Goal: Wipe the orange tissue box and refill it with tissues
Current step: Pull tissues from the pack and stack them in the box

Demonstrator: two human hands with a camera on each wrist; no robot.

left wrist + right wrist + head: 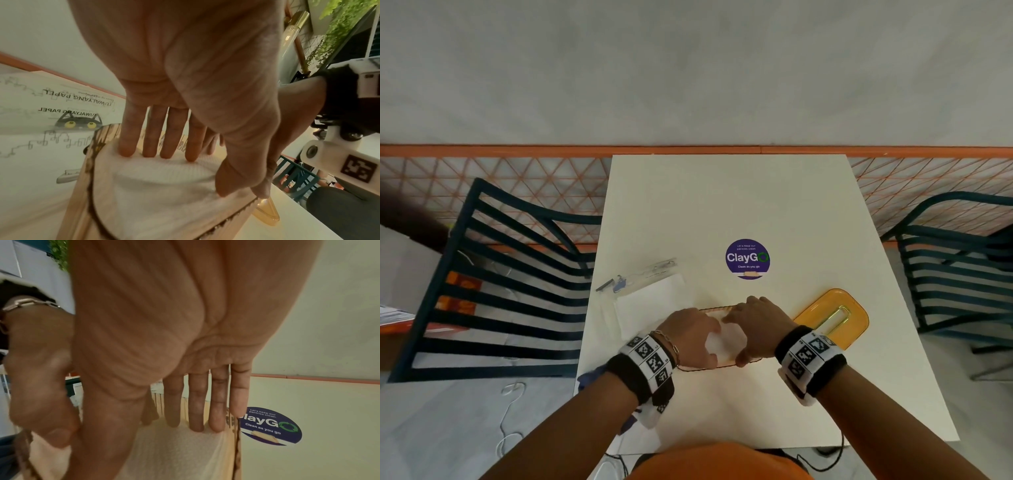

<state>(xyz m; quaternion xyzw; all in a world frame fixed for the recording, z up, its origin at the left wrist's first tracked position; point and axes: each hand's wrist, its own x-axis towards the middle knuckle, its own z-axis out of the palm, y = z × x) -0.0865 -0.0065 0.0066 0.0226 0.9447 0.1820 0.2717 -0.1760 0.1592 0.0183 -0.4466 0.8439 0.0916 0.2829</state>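
1. Table [756, 205]: white top, everything is kept in its near half; a round purple sticker [747, 258] is seen near the middle.
2. Tissue pack [650, 301]: printed plastic wrapper, opened, laid at the left edge of the table, just beside the box.
3. Orange lid [835, 317]: slotted, set toward the right edge, off the box and touching nothing but the table as far as can be told.
4. Tissue box [82, 186]: open-topped tray with wooden walls, placed near the front edge at centre, between pack and lid.
5. Tissues [160, 186]: a white stack is already seated inside the box; it is dented under the fingertips.
6. Left hand [693, 334]: fingers [127, 146] are held straight, pressed down onto the stack, thumb laid along its near side; nothing is gripped.
7. Right hand [755, 320]: fingers [216, 410] are held straight too, pressed into the far right part of the stack; nothing is gripped.
8. Progress, judged: refill is nearly done; wiping cannot be confirmed; the lid is not yet refitted, and a dark cloth [592, 378] is left at the front left corner.
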